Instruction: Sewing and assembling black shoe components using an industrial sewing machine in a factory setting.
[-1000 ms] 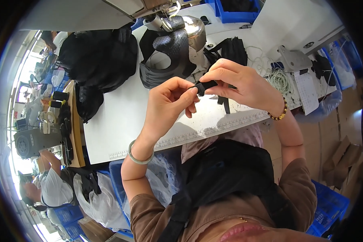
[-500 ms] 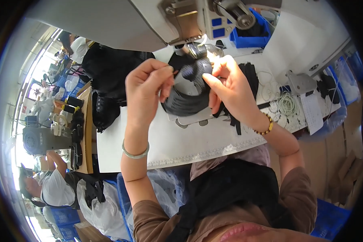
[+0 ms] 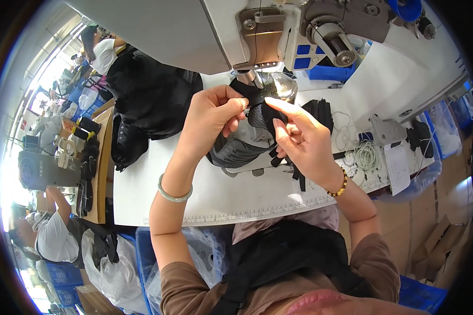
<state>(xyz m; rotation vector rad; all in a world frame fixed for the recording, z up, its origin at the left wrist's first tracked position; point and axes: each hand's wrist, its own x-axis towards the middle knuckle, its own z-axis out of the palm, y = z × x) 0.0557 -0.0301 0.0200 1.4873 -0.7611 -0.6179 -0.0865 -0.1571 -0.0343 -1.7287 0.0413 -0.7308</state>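
Observation:
A black garment piece (image 3: 258, 116), partly dark mesh, lies gathered under the head of a sewing machine (image 3: 260, 39). My left hand (image 3: 213, 119) is closed in a pinch at its left edge, just in front of the presser foot area. My right hand (image 3: 306, 137) grips the right side of the mesh between thumb and index finger. Below both hands, a smooth black curved part (image 3: 239, 155) of the work drapes over the white table. Fingers and cloth hide the stitching spot.
Black garments (image 3: 152, 97) are heaped at the left. Black strips (image 3: 318, 115) and a coil of pale cord (image 3: 368, 155) lie at the right. A blue bin (image 3: 326, 72) stands behind. A ruler strip (image 3: 247, 216) runs along the front edge. Co-workers sit farther left.
My view has shifted, so the machine and table sit lower in it. My hands have come closer together, and the right index finger has straightened over the mesh.

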